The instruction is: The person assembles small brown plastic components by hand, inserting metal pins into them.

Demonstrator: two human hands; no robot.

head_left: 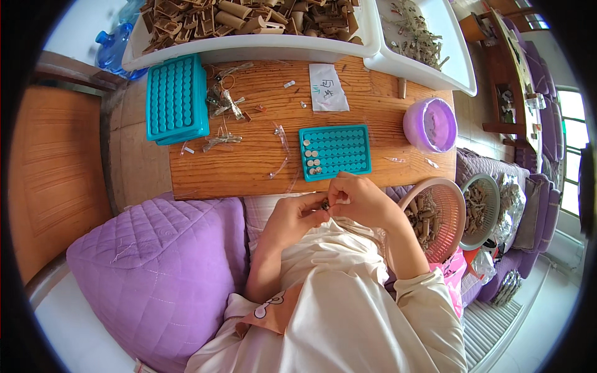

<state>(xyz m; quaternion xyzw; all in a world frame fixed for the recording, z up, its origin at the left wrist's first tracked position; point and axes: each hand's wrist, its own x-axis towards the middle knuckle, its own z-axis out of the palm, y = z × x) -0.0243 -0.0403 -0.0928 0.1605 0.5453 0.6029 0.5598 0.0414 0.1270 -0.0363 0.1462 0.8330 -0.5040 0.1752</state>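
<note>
Writing: handwritten characters, dark and green ink, on white paper (329, 98), flat on worktop (242, 163) beyond teal tray (345, 152). Your left hand (291, 216) and right hand (362, 198) pinch small dark part (325, 204) at near edge. Round pieces (311, 163) sit in tray's left end. Purple bowl (413, 127) right, stacked trays (177, 102) left; white bins (261, 48) line far edge.

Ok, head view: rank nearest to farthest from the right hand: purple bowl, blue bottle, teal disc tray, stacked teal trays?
1. Teal disc tray, just ahead.
2. Purple bowl, ahead right.
3. Stacked teal trays, ahead left.
4. Blue bottle, far left.
</note>
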